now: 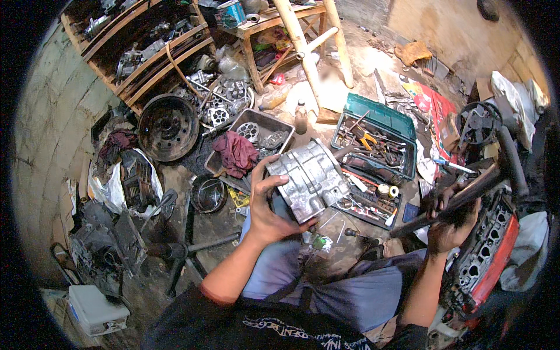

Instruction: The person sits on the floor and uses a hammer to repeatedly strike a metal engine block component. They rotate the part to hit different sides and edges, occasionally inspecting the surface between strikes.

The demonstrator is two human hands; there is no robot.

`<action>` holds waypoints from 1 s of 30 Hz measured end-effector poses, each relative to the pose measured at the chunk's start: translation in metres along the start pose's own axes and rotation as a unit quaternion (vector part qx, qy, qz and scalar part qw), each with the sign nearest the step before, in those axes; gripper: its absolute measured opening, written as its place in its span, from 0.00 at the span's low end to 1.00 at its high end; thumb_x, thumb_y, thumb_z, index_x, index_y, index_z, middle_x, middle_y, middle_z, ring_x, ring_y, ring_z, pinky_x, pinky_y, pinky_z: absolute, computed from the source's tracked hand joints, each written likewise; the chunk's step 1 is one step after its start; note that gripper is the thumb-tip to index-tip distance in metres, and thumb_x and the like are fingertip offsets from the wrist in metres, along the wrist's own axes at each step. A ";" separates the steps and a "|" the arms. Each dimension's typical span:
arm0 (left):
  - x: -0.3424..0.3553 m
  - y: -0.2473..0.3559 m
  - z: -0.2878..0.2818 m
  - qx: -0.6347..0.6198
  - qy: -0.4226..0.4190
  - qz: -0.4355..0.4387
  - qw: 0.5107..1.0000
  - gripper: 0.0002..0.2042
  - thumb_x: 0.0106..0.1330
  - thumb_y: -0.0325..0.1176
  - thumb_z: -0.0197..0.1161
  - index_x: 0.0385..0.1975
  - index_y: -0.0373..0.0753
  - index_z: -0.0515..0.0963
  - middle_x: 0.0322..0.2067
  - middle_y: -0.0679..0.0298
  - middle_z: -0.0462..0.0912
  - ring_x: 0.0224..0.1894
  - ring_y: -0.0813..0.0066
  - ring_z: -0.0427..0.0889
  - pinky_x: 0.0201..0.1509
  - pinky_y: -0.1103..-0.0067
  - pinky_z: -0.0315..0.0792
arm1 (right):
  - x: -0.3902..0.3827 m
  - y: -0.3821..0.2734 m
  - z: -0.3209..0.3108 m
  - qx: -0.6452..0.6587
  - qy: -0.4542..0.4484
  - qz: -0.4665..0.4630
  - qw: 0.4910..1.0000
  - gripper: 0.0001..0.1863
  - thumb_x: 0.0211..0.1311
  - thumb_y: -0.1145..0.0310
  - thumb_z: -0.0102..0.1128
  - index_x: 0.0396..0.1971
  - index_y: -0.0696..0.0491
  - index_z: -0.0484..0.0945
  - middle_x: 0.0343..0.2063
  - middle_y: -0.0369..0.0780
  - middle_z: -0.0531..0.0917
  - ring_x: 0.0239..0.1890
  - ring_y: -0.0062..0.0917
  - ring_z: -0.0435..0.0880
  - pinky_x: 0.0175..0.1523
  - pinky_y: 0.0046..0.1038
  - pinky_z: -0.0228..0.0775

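My left hand (265, 216) is closed round a silver cast-metal cylindrical housing (306, 181), held tilted above my lap. My right hand (452, 224) is wrapped round a long dark metal bar (472, 186), which slants up to the right. Some of its fingers are blackened or in shadow. An open teal toolbox (396, 146) full of wrenches, pliers and small tools lies beyond the housing. A grey bin (280, 122) with a maroon rag (236, 153) and metal parts is behind my left hand. A red-edged engine head (490, 245) lies beside my right arm.
A wooden shelf (134, 84) of parts, a wheel rim (166, 128) and a wooden stand (300, 35) are at the back. A bottle (300, 119) stands behind the housing. Dark frame parts (105, 239) and a pale container (93, 315) sit left. Walls (44, 146) bound both sides.
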State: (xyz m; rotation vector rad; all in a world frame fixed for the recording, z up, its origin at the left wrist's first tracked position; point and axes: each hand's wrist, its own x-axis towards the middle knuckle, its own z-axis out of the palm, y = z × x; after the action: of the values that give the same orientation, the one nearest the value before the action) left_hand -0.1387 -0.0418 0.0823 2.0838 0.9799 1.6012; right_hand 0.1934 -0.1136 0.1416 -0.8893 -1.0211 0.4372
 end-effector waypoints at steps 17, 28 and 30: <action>0.001 -0.005 -0.011 -0.233 0.127 -0.163 0.950 0.46 0.46 0.36 0.80 0.65 0.40 0.58 0.57 0.55 0.69 0.63 0.62 0.70 0.70 0.69 0.63 | 0.024 0.029 -0.072 0.533 0.182 0.482 0.671 0.12 0.70 0.78 0.51 0.49 0.68 0.67 0.33 0.44 0.72 0.28 0.26 0.76 0.30 0.22 0.78; 0.008 0.001 0.000 -0.345 0.171 -0.244 0.890 0.46 0.48 0.40 0.75 0.67 0.40 0.57 0.57 0.55 0.69 0.61 0.63 0.70 0.69 0.70 0.63 | -0.019 -0.024 0.000 0.105 0.084 0.395 0.909 0.08 0.70 0.67 0.59 0.41 0.52 0.70 0.15 0.27 0.63 0.08 0.11 0.59 0.06 0.17 0.50; 0.008 0.001 -0.001 -0.363 0.176 -0.244 0.882 0.45 0.48 0.41 0.75 0.67 0.40 0.58 0.57 0.55 0.70 0.61 0.63 0.71 0.69 0.70 0.63 | -0.021 -0.038 0.004 0.109 0.055 0.356 0.926 0.09 0.70 0.70 0.58 0.44 0.54 0.70 0.17 0.29 0.64 0.08 0.11 0.60 0.06 0.17 0.53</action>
State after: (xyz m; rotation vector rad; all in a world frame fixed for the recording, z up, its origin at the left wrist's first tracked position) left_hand -0.1382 -0.0374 0.0888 0.9761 0.7481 1.7230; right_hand 0.1767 -0.1486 0.1614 -1.0536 -0.5010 1.0778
